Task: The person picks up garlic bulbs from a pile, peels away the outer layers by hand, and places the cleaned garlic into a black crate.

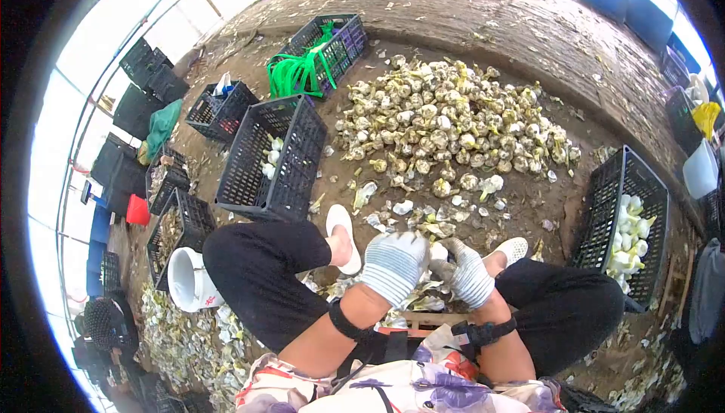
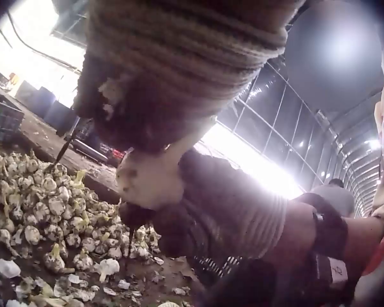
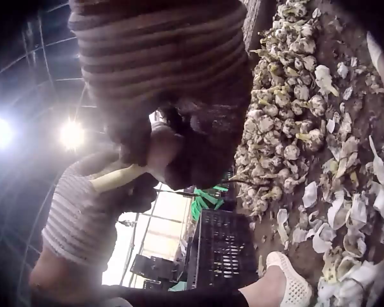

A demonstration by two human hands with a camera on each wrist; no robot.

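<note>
Two hands (image 1: 395, 266) (image 1: 466, 275), one garlic heap (image 1: 453, 122)

Garlic bulb (image 1: 438, 252) partly hidden between gloved hands (image 1: 396, 266) (image 1: 467, 275), floral shirt (image 1: 438, 389) cut off at head view's bottom

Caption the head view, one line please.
Gloved left hand and right hand hold a bulb before a garlic heap, crates either side.

Earthen floor (image 1: 559, 197), streaked brown flooring (image 1: 544, 31) beyond, bright white wall (image 1: 83, 54), arched ribbed roof (image 2: 326, 137), glaring lights (image 3: 72, 135).
</note>
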